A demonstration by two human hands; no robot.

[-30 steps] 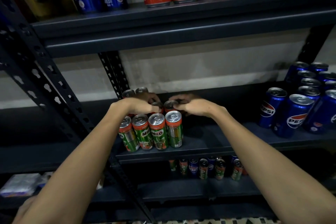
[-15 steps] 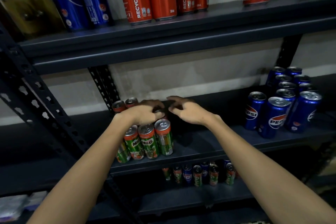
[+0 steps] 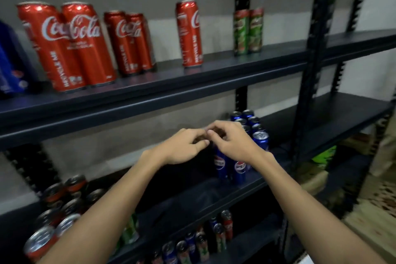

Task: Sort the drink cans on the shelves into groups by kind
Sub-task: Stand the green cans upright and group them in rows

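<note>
Bottom shelf (image 3: pixel 246 240), front edge: showing a mixed row of small cans (image 3: pixel 199 244), blue, red and green side by side, so still needing sorting.

Middle shelf (image 3: pixel 192 201), left end near the front edge: standing as one cluster, the green-and-red cans (image 3: pixel 64 210), partly hidden behind the left forearm. Judging this group as largely gathered.

Above the middle shelf, roughly midway along it: hovering close together, the left hand (image 3: pixel 182 148) and the right hand (image 3: pixel 233 146), fingertips nearly meeting. Fingers of both loosely curled; gripping nothing that can be made out, though blur is leaving some doubt.

Middle shelf, right of centre, running from the front edge to the back: standing in a tight block, the blue Pepsi cans (image 3: pixel 240 167), partly covered by the right hand. Appearing already grouped.

Top shelf (image 3: pixel 192 83), from the left end: showing a blue can (image 3: pixel 10 66) at the picture's margin, then tall red Coca-Cola cans (image 3: pixel 85 45) in loose pairs, one more red can (image 3: pixel 189 32) standing apart, and two green cans (image 3: pixel 248 30) near the right upright, towards the back edge.

Progress assessment: roughly midway. Remaining, as a judgement: moving the two green cans and the stray blue can off the top shelf, closing up the red cans, and separating the bottom row.
</note>
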